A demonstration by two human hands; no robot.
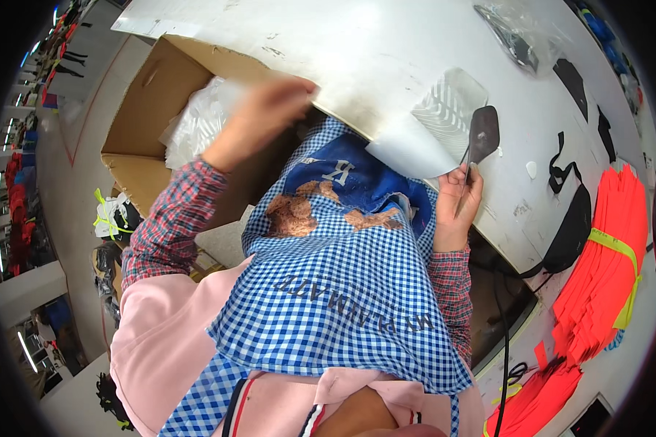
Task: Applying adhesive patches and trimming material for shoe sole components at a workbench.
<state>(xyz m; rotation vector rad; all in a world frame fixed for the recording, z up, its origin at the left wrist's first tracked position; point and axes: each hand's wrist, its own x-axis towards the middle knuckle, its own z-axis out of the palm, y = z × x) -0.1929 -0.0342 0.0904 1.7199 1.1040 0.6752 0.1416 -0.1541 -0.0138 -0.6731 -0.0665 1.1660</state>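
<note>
My left hand [266, 115] is raised over the near side of an open cardboard box [135, 109], smeared by motion; whether its fingers grip anything does not show. Inside the box lies crumpled clear plastic [199, 120]. At the edge of the white table, my right hand [461, 200] is closed on a slim metal-stemmed tool [483, 135] with a dark, rounded, paddle-like end; its exact kind is unclear. Beside those fingers, a white sheet [408, 154] hangs curled over the table edge. Just behind it rests a clear film piece with silver stripes [452, 98].
On the white table [372, 51] lie a clear plastic bag [521, 36] and black fabric pieces [570, 226]. A stack of bright red-orange fabric [605, 240], tied with a yellow band, stands at right. Scissors [517, 373] and a black cable [504, 335] are near me.
</note>
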